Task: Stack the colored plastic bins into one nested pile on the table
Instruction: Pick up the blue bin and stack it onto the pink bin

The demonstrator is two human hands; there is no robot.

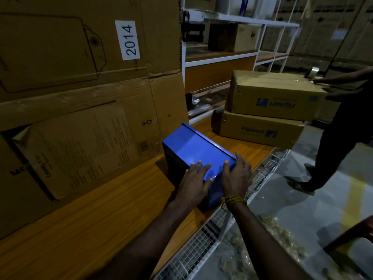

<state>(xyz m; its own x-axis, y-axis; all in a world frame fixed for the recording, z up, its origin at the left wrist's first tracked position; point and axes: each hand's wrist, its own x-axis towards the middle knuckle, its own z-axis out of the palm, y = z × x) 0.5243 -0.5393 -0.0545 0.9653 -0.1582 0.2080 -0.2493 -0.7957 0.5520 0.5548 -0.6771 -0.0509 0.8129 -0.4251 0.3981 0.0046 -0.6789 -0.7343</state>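
Hands lie on a blue bin [196,156] that sits upside down near the front edge of the wooden counter [105,215]. The left hand [195,179] rests flat on the bin's upturned bottom, fingers straight and spread, holding nothing. The right hand [237,174] is laid over the bin's near right corner, fingers mostly straight along the top and thumb down the side; how firmly it holds is hard to tell. A yellow thread [234,199] is tied around the right wrist.

The bin is smooth, glossy plastic, box-shaped with a rim along its far edge; its near side is hidden behind the hands. The counter has an orange wood-grain surface. Large creased cardboard cartons [80,81], one with a white label reading 2014 [127,40], stand to the left. Two taped cardboard boxes [268,110] are stacked at the counter's far end, where another person [343,122], mostly cut off, touches the upper one. The dim light blurs the white shelving [242,37] behind.
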